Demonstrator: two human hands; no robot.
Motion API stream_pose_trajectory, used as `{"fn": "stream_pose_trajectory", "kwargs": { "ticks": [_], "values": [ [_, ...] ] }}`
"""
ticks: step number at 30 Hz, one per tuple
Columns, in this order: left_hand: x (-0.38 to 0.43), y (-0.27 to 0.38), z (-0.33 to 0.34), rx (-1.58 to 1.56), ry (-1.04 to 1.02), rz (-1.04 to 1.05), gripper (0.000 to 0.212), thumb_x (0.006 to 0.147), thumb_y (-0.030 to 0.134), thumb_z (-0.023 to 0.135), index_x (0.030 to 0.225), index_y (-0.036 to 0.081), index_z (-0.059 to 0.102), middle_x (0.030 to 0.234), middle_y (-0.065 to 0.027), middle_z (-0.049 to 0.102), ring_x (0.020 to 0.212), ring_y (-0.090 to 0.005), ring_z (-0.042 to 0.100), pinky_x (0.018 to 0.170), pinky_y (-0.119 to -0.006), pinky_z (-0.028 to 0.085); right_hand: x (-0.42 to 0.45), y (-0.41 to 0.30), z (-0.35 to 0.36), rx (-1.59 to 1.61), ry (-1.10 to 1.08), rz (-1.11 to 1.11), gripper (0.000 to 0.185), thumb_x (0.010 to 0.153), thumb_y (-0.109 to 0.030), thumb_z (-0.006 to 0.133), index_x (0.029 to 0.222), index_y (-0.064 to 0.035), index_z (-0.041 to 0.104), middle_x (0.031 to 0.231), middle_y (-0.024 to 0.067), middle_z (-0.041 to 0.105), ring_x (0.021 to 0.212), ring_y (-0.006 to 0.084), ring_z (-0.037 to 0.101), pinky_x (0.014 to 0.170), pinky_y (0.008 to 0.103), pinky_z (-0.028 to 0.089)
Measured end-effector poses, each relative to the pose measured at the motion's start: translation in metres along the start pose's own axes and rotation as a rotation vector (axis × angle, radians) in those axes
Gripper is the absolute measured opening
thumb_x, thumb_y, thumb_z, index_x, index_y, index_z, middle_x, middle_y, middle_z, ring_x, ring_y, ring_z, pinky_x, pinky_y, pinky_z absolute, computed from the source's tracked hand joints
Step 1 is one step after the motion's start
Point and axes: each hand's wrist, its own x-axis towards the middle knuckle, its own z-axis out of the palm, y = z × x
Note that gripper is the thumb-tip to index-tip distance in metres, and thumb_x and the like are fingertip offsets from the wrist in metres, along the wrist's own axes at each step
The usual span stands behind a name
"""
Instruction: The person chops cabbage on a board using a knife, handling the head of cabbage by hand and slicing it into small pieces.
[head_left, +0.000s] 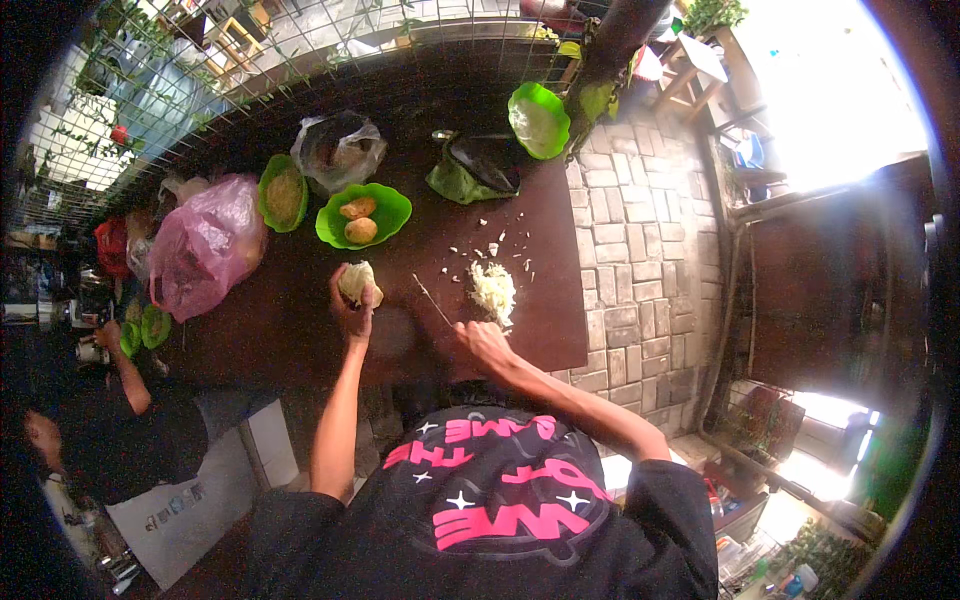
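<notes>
A pale cut piece of vegetable, perhaps cabbage (359, 282), is in my left hand (351, 307), raised near the green bowl. My right hand (484, 345) grips a thin knife (433, 300) by its handle, the blade pointing up and to the left. Just beyond my right hand lies a heap of pale shredded vegetable (493, 291) on the dark table (420, 352), with small scraps scattered around it. A green scalloped bowl (390, 214) holding two brownish round pieces stands beyond my left hand.
At the left are a pink plastic bag (210, 240) and a green bowl of crumbs (283, 193). Farther back stand a clear plastic bag (339, 150), a dark green pouch (472, 176) and a green bowl of white powder (538, 120). Another person's arm (129, 375) reaches in at the left.
</notes>
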Motion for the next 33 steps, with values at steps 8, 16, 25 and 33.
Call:
{"fn": "stream_pose_trajectory", "kwargs": {
  "ticks": [8, 16, 25, 33],
  "values": [
    [0.000, 0.006, -0.005, 0.046, 0.008, 0.007, 0.071, 0.080, 0.049, 0.071, 0.130, 0.005, 0.047, 0.125, -0.0121, 0.051, 0.113, -0.0255, 0.051, 0.096, -0.040, 0.043, 0.025, -0.009, -0.003, 0.193, 0.040, 0.408, 0.016, 0.089, -0.013, 0.050, 0.076, -0.0066, 0.058, 0.065, 0.0202, 0.061, 0.061, 0.0338, 0.066, 0.051, 0.0466, 0.052],
    [-0.003, -0.002, 0.001, 0.011, 0.015, 0.029, 0.065, 0.082, 0.044, 0.070, 0.129, 0.005, 0.047, 0.125, -0.0115, 0.052, 0.113, -0.0253, 0.052, 0.097, -0.040, 0.042, 0.022, -0.045, 0.015, 0.446, -0.025, 0.121, 0.033, 0.095, -0.025, 0.043, 0.078, 0.0002, 0.055, 0.069, 0.0260, 0.058, 0.068, 0.0446, 0.061, 0.054, 0.0514, 0.045],
    [-0.006, -0.010, -0.009, -0.003, 0.039, -0.009, 0.061, 0.084, 0.040, 0.069, 0.128, 0.004, 0.048, 0.124, -0.0113, 0.052, 0.112, -0.0241, 0.052, 0.097, -0.038, 0.042, 0.024, -0.045, -0.028, 0.294, 0.015, 0.408, 0.025, 0.081, -0.016, 0.058, 0.067, 0.0048, 0.062, 0.068, 0.0269, 0.063, 0.067, 0.0427, 0.066, 0.057, 0.0491, 0.054],
    [-0.001, 0.009, 0.001, 0.043, -0.016, 0.036, 0.060, 0.085, 0.040, 0.068, 0.129, 0.004, 0.048, 0.125, -0.0121, 0.052, 0.114, -0.0237, 0.051, 0.096, -0.039, 0.043, 0.031, -0.058, 0.024, 0.451, -0.038, 0.199, 0.016, 0.084, -0.015, 0.055, 0.077, -0.0023, 0.061, 0.069, 0.0203, 0.064, 0.071, 0.0376, 0.067, 0.056, 0.0473, 0.055]
  ]
}}
